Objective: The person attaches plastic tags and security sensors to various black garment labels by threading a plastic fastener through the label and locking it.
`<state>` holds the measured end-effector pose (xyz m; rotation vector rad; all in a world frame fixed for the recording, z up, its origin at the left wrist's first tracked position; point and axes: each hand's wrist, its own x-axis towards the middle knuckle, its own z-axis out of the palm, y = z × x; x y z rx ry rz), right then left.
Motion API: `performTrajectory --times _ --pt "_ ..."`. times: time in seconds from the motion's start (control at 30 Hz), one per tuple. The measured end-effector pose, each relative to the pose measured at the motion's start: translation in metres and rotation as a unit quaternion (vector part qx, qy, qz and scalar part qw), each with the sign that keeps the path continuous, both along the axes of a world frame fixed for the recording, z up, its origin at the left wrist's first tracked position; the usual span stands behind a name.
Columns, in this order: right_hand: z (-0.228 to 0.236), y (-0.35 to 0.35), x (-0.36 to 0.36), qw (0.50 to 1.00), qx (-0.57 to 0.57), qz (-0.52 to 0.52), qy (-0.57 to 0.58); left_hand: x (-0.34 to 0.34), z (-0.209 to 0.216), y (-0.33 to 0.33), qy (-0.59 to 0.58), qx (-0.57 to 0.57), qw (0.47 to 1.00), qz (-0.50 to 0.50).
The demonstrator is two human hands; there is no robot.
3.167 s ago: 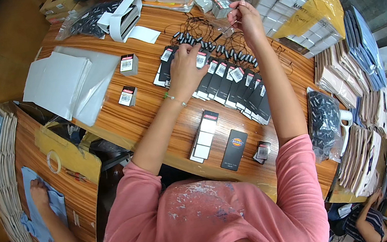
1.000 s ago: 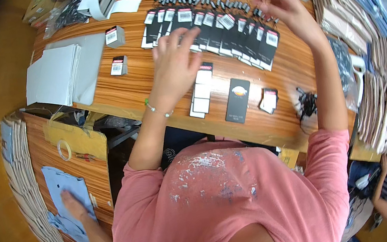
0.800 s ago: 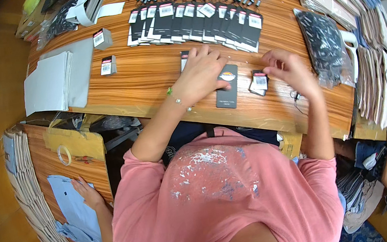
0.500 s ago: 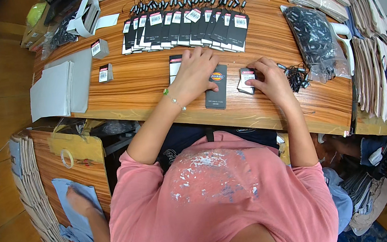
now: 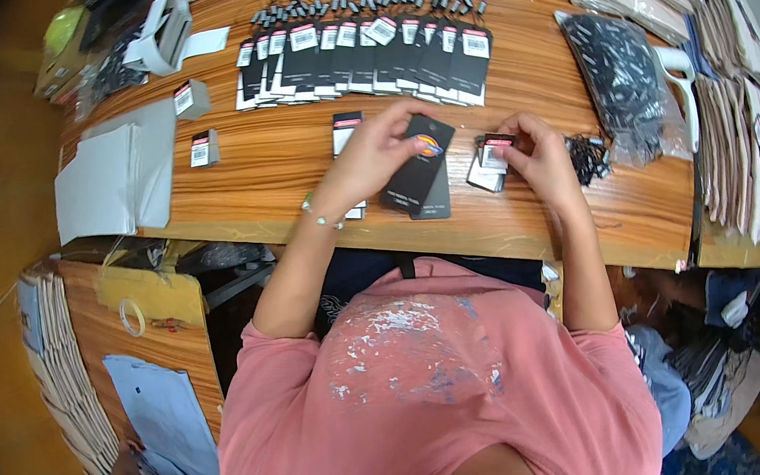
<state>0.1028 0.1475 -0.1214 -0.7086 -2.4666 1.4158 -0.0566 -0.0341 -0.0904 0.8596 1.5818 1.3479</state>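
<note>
Between the thumb and fingers of my left hand is a black hang tag, lifted and tilted. Another black hang tag lies partly beneath it on the table. My right hand pinches a small white price tag with a dark and red top band. Under that, more small white tags rest on the wood. A narrow white card with a dark top is partly covered by my left hand. Beside my right hand lies a bunch of black cords.
Black hang tags with cords overlap in a row at the back. Two small tag stacks and white sheets are at left. A bag of black cords, a white-handled tool and folded garments line the right. Co-workers are at both sides.
My left hand has raised a black hang tag off the one below and tilted it. My right hand has lifted a small tag from its stack. A co-worker's arm at lower left has moved.
</note>
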Motion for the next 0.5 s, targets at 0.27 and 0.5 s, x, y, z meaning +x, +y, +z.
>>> performTrajectory --times 0.27,0.5 --pt "0.020 -0.048 0.006 0.982 -0.087 -0.057 0.158 0.048 -0.004 0.009 -0.052 0.061 0.995 0.064" --pt "0.032 -0.004 0.083 0.993 0.054 -0.099 0.029 0.059 -0.010 0.004 -0.094 0.110 0.984 0.108"
